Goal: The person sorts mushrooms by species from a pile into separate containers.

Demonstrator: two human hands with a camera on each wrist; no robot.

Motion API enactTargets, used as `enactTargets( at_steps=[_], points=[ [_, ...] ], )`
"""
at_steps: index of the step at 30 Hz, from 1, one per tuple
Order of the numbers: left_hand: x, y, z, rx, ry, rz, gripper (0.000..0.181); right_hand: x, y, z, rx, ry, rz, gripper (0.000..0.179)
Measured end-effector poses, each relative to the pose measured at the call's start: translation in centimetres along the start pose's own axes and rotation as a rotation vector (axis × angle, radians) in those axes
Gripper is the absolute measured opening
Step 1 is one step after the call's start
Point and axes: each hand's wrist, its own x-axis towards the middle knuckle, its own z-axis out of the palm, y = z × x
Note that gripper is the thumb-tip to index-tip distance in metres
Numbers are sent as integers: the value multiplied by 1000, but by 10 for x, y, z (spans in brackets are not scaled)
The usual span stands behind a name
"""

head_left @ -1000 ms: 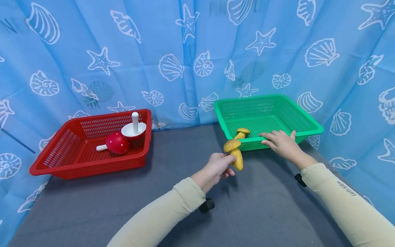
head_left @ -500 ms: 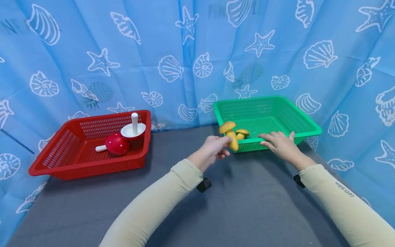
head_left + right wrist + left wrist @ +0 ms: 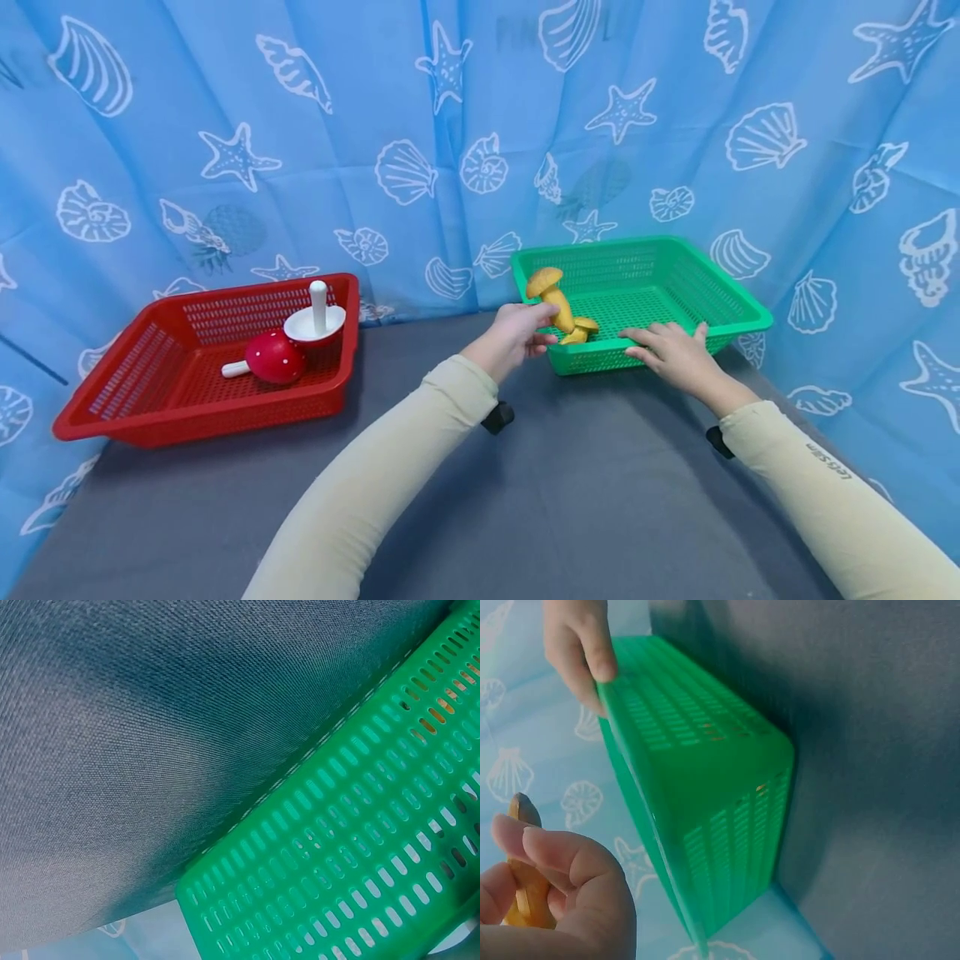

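Note:
My left hand (image 3: 517, 335) pinches a yellow toy mushroom (image 3: 557, 305) by its stem, cap up and tilted, over the near left corner of the green basket (image 3: 637, 302). In the left wrist view, the thumb and fingers close around this mushroom (image 3: 529, 896). A second yellow mushroom (image 3: 581, 328) lies inside the basket in that same corner, right below the held one. On the front rim, my right hand (image 3: 678, 358) holds the basket. The left wrist view shows the right thumb (image 3: 602, 666) on the outer wall and fingers over the rim.
A red basket (image 3: 225, 421) stands to the left on the grey cloth (image 3: 570, 500). Inside it are a red, white-dotted mushroom (image 3: 275, 358) lying on its side and another turned cap-down, its white stem (image 3: 318, 307) up. A blue shell-print curtain (image 3: 420, 100) hangs close behind both baskets.
My left hand has carried the yellow mushroom up and forward, from in front of the green basket to over its near left corner. The right hand has stayed on the rim.

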Motion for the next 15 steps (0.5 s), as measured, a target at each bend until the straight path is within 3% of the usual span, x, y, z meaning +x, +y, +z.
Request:
enactTargets(
  at_steps=[7, 11, 15],
  points=[
    [19, 3, 0, -4, -22, 41, 42, 0, -1, 1, 2, -3, -2, 38],
    [30, 9, -4, 68, -63, 86, 44, 0, -1, 0, 12, -3, -2, 38],
    [34, 11, -8, 184, -108, 93, 44, 0, -1, -2, 14, -7, 1, 38]
  ],
)
